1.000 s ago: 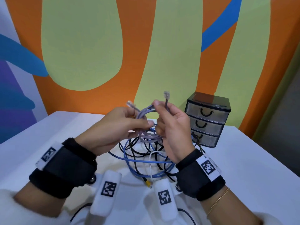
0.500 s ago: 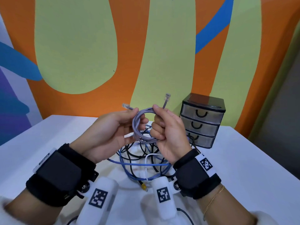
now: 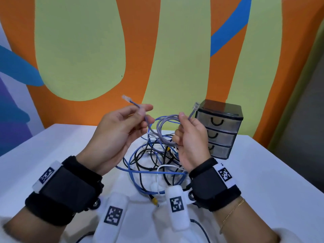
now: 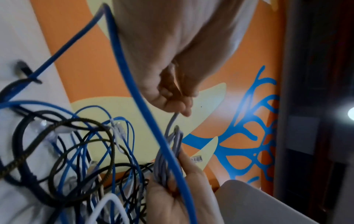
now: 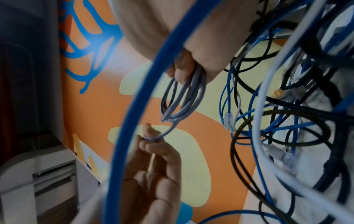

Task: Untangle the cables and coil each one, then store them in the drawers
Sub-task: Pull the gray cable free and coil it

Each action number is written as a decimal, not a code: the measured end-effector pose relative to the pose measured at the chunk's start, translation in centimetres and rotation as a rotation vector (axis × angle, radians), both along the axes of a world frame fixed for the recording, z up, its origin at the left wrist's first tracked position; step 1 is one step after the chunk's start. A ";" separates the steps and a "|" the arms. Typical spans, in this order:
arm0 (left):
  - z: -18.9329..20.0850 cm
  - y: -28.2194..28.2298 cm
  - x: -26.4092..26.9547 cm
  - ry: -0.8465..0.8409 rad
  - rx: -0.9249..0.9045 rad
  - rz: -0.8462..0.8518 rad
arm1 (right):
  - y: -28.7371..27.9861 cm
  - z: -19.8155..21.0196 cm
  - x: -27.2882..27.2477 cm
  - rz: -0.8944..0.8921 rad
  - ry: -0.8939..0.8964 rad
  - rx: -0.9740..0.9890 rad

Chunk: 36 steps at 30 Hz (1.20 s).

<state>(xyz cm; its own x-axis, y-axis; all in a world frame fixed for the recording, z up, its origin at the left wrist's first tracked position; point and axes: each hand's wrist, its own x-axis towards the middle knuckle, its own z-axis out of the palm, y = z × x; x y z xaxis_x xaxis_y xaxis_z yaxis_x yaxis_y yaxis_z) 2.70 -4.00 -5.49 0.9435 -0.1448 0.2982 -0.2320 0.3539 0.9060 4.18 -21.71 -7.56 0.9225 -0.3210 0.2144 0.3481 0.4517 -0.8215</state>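
Note:
A lilac network cable point(image 3: 162, 128) hangs in loose loops between my hands, above the table. My left hand point(image 3: 142, 112) pinches it near one end, and that end's clear plug point(image 3: 126, 98) sticks up to the left. My right hand point(image 3: 184, 123) grips the bundled loops point(image 5: 184, 94), with the other plug point(image 3: 196, 106) pointing up past the thumb. In the left wrist view my left fingertips point(image 4: 178, 104) pinch the single strand above the coil point(image 4: 168, 157). Below lies a tangle of blue, black and white cables point(image 3: 152, 162). The small three-drawer unit point(image 3: 221, 128) stands shut behind my right hand.
The white table point(image 3: 263, 172) ends at the painted orange and green wall behind. A thick blue cable point(image 4: 132, 84) arcs close across both wrist views. A yellow-tipped plug point(image 3: 154, 201) lies near the front edge. White tagged modules hang under both wrists.
My hands have moved apart. The left hand has drawn one end of the lilac cable out to the left, and the tight coil has loosened into wider loops.

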 end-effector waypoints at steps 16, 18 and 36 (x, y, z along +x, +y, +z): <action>0.1 -0.1 -0.5 -0.109 0.557 0.168 | 1.5 0.5 -2.0 0.232 -0.110 -0.077; -0.3 -0.1 0.0 -0.107 0.662 0.235 | 1.7 0.4 -2.3 0.225 -0.147 -0.133; 0.2 1.0 0.3 -0.084 0.335 0.211 | 1.2 0.1 -1.5 0.300 0.043 0.026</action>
